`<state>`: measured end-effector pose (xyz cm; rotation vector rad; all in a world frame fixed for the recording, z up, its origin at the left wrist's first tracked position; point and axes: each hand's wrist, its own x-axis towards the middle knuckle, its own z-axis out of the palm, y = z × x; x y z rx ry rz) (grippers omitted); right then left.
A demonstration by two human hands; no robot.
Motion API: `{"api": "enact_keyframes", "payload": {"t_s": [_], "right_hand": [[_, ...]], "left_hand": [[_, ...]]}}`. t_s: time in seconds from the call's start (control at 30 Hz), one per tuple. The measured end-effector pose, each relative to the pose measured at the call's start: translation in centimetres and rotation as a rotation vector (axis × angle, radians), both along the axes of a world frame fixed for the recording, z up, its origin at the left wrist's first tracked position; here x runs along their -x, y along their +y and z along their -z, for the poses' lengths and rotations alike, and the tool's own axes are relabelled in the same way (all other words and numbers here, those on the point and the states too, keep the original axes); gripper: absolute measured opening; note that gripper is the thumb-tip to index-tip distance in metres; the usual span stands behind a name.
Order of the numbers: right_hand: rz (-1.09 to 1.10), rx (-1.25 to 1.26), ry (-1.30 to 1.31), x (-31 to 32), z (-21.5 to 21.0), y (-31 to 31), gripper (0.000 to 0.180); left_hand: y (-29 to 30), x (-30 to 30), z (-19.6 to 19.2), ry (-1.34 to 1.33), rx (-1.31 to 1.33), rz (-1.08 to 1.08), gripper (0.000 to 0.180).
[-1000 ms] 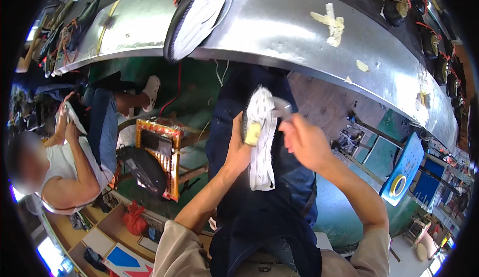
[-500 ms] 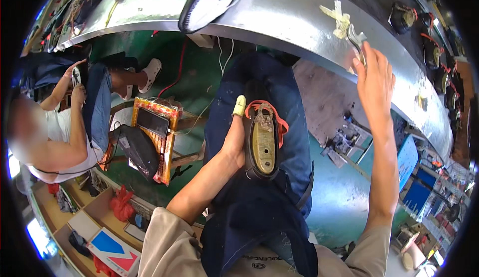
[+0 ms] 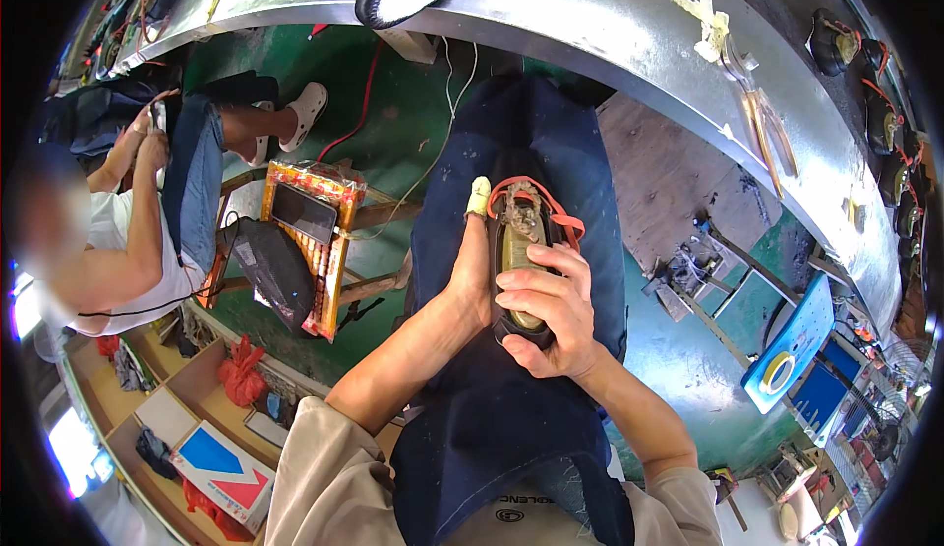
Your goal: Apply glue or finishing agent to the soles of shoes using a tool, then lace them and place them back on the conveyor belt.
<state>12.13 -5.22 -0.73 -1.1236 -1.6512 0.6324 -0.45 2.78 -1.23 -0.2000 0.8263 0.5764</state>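
Both hands grip a shoe [image 3: 521, 251] on the lap, left hand [image 3: 472, 280] and right hand [image 3: 546, 315]; it points far, toward the metal bench [image 3: 610, 25].

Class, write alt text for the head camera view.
Both hands, left and right, hold a shoe with orange laces sole-up on the person's dark blue apron. A metal workbench curves above; another person sits at left.

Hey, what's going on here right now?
A seated person holds a shoe upside down on their lap, over a dark apron. The left hand grips its side, thumb taped; the right hand presses on the sole. A metal bench curves ahead. Another person sits to the left.
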Motion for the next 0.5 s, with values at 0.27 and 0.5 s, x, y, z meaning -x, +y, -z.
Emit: {"api": "enact_keyframes", "payload": {"t_s": [0.27,0.5], "right_hand": [[0.043,0.118,0.22,-2.0,-0.5,-0.8,0.013],[0.092,0.894,0.126,-3.8,-0.3,0.2,0.029]], "left_hand": [[-0.9,0.2,0.7,0.14,-0.14,0.052,0.084],[-1.3,1.6,3.6,0.151,-0.495,0.151,0.065]]}}
